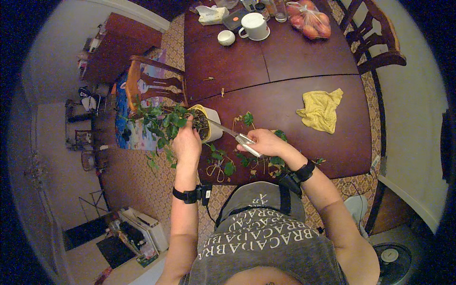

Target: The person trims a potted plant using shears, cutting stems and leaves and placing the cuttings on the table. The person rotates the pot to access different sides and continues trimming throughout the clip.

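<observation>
A leafy potted plant (167,121) leans out of a white and yellow pot (214,124), which lies tilted at the table's left edge with its mouth to the left. My left hand (187,142) is at the pot's mouth, thumb on the soil or stems; what its fingers grip is hidden. My right hand (265,142) holds a knife (233,133) by its pale handle, and the blade reaches into the pot. Between me and the pot lie scissors (216,171) among cut green stems and leaves (276,160). The blade's tip is hidden in the pot.
A yellow cloth (320,110) lies crumpled on the wooden table (285,85). Farther back stand a white enamel mug (255,26), a small white bowl (226,37), a glass and a bag of red fruit (310,21). Wooden chairs (153,83) stand left and right.
</observation>
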Demonstrator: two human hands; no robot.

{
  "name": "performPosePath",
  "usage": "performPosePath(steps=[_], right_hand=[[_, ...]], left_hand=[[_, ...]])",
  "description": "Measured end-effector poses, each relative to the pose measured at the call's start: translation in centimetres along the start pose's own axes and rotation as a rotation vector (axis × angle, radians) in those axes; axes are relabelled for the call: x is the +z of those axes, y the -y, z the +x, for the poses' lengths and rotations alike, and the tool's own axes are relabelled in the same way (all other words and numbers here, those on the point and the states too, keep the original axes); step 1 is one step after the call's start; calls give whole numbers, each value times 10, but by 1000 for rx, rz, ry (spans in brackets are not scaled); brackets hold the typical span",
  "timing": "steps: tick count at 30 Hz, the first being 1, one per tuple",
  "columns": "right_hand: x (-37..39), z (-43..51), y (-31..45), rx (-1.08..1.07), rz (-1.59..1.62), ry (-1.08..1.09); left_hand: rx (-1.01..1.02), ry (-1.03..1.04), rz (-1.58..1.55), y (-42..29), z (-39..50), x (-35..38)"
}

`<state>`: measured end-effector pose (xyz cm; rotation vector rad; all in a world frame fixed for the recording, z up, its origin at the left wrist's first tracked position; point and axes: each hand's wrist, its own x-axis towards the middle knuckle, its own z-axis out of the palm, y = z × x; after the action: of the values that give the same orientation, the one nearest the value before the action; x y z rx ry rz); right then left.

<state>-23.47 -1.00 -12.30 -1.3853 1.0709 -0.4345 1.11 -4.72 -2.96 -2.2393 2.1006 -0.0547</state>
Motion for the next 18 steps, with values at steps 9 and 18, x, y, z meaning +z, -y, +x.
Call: performPosePath(steps=[9, 18], right_hand=[[-12, 25, 2, -5, -59, 63], [-21, 35, 6, -34, -225, 21]], left_hand=[[-48, 24, 11, -2, 1, -3], [79, 99, -25, 5, -1, -6]])
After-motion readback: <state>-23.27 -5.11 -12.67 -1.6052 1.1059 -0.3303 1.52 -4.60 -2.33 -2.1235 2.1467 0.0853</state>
